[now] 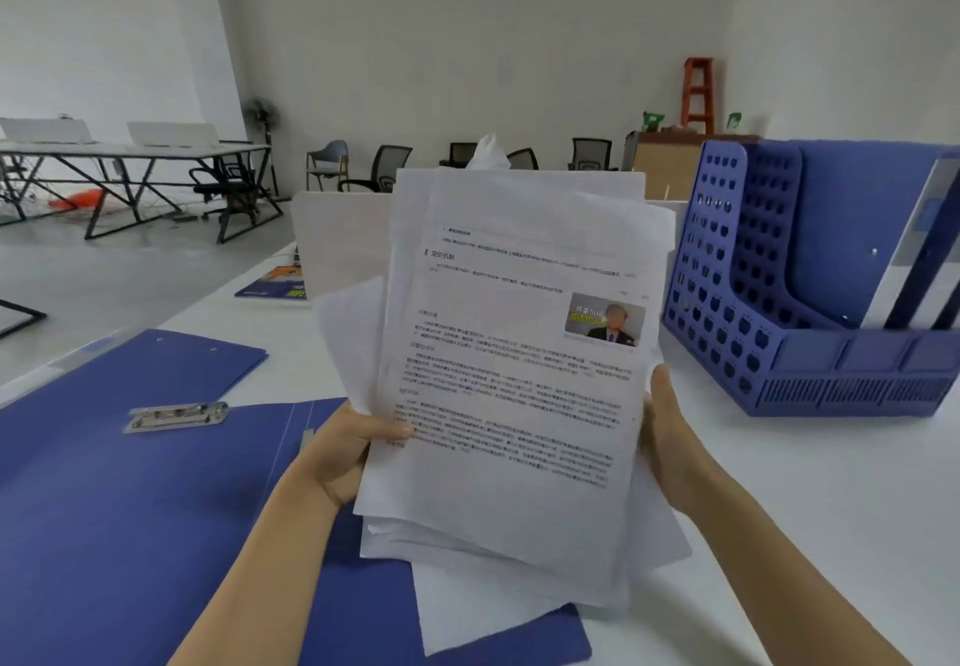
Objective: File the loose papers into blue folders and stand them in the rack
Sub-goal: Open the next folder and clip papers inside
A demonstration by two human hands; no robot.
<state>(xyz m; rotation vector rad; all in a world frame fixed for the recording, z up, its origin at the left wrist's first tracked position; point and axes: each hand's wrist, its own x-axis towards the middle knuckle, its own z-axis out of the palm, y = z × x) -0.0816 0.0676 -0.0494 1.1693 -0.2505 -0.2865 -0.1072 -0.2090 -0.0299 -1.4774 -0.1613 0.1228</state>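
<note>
Partly done, I judge: the rack (pixel 727 276) on the table (pixel 805 509) already holds a standing folder (pixel 852 229). Left hand (pixel 343 452) and right hand (pixel 670 437) hold the uneven papers (pixel 519 379) up, fingers (pixel 389 429) clamped on their side edges. An open folder (pixel 130 509) lies below, clip bare; filing and racking remain

light: bright, even, soft shadows | blur: printed text unreadable | edges: seemingly wide-angle bowed

Matt white printed papers (pixel 511 353), smooth blue folder (pixel 130 509) with shiny metal clip (pixel 176 415), perforated plastic rack (pixel 737 291)
</note>
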